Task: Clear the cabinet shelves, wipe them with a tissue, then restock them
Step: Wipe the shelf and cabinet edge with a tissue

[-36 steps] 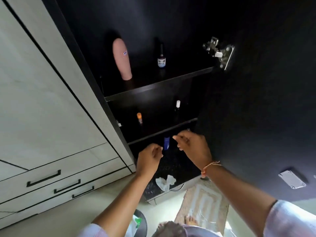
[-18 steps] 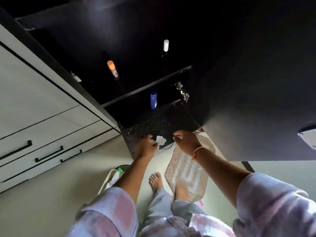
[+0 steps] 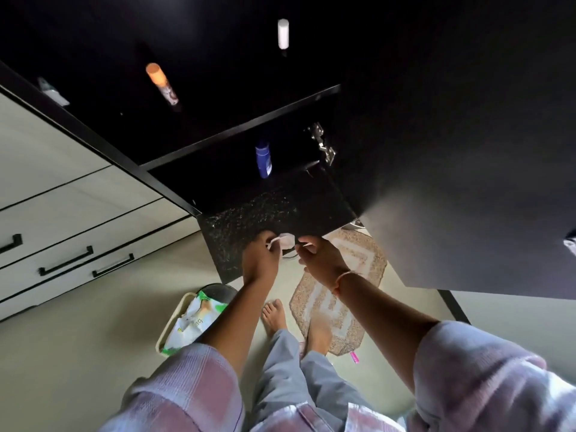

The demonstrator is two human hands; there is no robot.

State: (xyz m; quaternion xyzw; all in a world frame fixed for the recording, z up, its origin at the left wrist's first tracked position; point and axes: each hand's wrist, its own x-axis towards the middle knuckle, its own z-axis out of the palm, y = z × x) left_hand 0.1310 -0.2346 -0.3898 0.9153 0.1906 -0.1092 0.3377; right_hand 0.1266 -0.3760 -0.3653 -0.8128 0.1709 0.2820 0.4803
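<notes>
Crumpled white tissue (image 3: 286, 238) pinched in fingers of left hand (image 3: 261, 257) and right hand (image 3: 318, 255).

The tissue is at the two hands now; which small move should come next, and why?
Probably lift the tissue to the shelf by the blue bottle. Both the left hand and the right hand pinch it at the speckled ledge, and bottles stand on the shelves, so clearing or wiping is not finished.

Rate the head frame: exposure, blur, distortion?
Head view: cabinet interior is crushed to near black, only the white-capped bottle, orange-capped tube and blue bottle read; floor is evenly lit; tissue between both hands is soft; wide-angle bends the drawer lines.
</notes>
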